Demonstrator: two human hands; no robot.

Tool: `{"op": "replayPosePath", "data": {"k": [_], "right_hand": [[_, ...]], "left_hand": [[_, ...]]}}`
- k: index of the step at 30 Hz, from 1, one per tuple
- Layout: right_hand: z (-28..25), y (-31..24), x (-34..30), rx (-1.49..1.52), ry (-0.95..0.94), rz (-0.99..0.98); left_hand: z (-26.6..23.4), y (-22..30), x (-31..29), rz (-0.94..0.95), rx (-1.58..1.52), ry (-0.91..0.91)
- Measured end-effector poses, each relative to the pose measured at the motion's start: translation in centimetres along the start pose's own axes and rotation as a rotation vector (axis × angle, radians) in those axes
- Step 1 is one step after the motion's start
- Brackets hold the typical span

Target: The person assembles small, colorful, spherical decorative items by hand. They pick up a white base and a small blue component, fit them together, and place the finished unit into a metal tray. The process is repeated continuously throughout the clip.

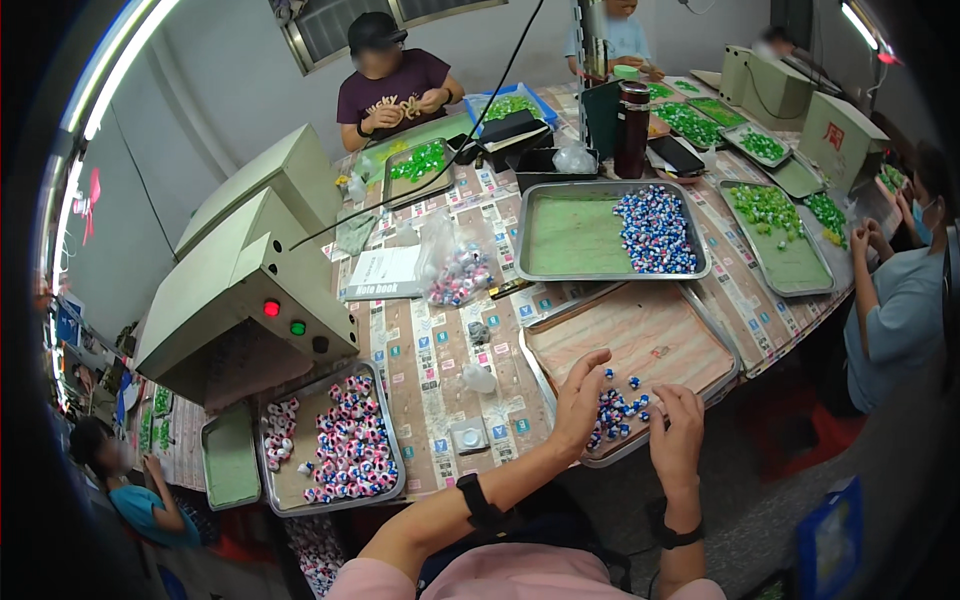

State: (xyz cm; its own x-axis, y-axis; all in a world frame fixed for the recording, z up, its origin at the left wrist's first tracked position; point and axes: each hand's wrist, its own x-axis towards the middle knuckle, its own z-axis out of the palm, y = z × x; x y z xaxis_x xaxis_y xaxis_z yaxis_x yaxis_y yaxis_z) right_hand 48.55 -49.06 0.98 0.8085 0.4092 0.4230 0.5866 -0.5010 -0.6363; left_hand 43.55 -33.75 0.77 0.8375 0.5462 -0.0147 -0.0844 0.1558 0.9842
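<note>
Over the near end of a metal tray (640, 345) lined with pinkish board, both my hands work close together. My left hand (578, 405) is at the tray's left side, its fingers stretched out and nothing visible in its grip. My right hand (680, 430) is bent at the tray's right side, thumb and fingertips drawn together; whatever they pinch is too small to make out. Between the hands lies a loose group of small blue-and-white pieces (617, 414), with a few single ones just beyond. Dark bands circle both wrists.
Behind stands a tray (570, 235) half filled with blue, white and red pieces. At left, a tray of pink, white and blue pieces (350, 440) sits below a beige machine (240, 300). A bag (460, 270), notebook (385, 275) and flask (632, 130) are nearby. Several people work around the table.
</note>
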Motion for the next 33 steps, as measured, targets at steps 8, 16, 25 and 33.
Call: {"op": "replayPosePath", "data": {"k": [8,16,25,33], "right_hand": [[2.6,1.4,2.3,-0.150,-0.152,-0.128],[4.3,1.0,1.7,0.003,-0.327,-0.098],[4.2,1.1,2.1,0.142,-0.164,-0.064],[1.7,-5.2,-2.6,0.572,-0.426,0.051]], "left_hand": [[-10.9,7.8,-8.6,-0.054,0.134,-0.046],[-27.9,11.3,-18.4,0.199,0.781,0.479],[-45.4,9.4,-26.1,0.153,1.370,0.805],[-48.6,7.7,-26.0,-0.025,1.418,0.762]]}}
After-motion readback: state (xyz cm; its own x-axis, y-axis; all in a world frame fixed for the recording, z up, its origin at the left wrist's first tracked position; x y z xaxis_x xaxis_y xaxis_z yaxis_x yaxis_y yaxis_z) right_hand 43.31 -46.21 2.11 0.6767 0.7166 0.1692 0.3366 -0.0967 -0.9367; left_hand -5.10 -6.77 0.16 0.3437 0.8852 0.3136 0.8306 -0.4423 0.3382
